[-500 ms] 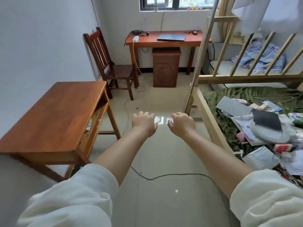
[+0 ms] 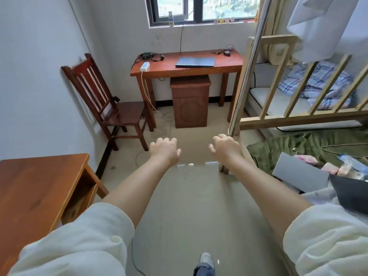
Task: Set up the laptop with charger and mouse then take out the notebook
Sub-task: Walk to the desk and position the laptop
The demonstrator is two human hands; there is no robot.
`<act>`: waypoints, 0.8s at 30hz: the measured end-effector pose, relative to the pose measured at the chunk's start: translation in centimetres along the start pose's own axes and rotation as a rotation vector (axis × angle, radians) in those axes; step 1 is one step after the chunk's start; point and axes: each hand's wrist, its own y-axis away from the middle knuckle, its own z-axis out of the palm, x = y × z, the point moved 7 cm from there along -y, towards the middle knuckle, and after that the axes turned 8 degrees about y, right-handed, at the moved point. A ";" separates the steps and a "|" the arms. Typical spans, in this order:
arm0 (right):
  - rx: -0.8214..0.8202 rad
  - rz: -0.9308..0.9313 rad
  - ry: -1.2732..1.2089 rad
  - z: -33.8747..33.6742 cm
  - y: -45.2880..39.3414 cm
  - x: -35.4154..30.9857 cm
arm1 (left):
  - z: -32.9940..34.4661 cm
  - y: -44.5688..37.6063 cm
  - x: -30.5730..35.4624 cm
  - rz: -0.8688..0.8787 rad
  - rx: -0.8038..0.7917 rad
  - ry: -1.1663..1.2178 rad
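A closed grey-blue laptop (image 2: 195, 62) lies on the red-brown desk (image 2: 229, 64) under the window at the far end of the room. A black charger brick (image 2: 147, 55) with its cable and a white power strip (image 2: 145, 66) sit at the desk's left end. A dark mouse (image 2: 226, 53) rests at the desk's right end. My left hand (image 2: 165, 150) and my right hand (image 2: 224, 147) are held out in front of me above the floor, well short of the desk, fingers loosely curled and holding nothing. No notebook can be picked out.
A wooden chair (image 2: 111, 104) stands left of the desk, a brown cabinet (image 2: 190, 102) under it. A second wooden table (image 2: 35, 192) is near left. A wooden bunk bed frame (image 2: 298, 118) with a metal pole and clutter fills the right. A cable lies on the floor.
I have walked forward, so the desk and chair are closer and larger. My hands have spread slightly apart. One foot now shows at the bottom edge.
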 end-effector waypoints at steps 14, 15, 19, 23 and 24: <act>-0.014 -0.090 0.002 1.3 -38.3 0.3 | -4.4 -37.9 -2.3 -0.076 -0.025 -0.030; -0.008 -0.087 0.008 1.4 -41.5 0.3 | -4.7 -41.0 -2.5 -0.066 -0.020 -0.024; 0.001 -0.045 0.023 1.7 -54.3 0.7 | -6.6 -53.7 -3.4 -0.023 -0.007 -0.024; 0.000 0.012 -0.014 1.4 -65.3 2.1 | -9.1 -65.3 -3.8 0.001 -0.001 -0.023; -0.004 0.028 -0.022 1.5 -67.7 2.7 | -9.5 -68.0 -3.7 0.010 0.001 -0.022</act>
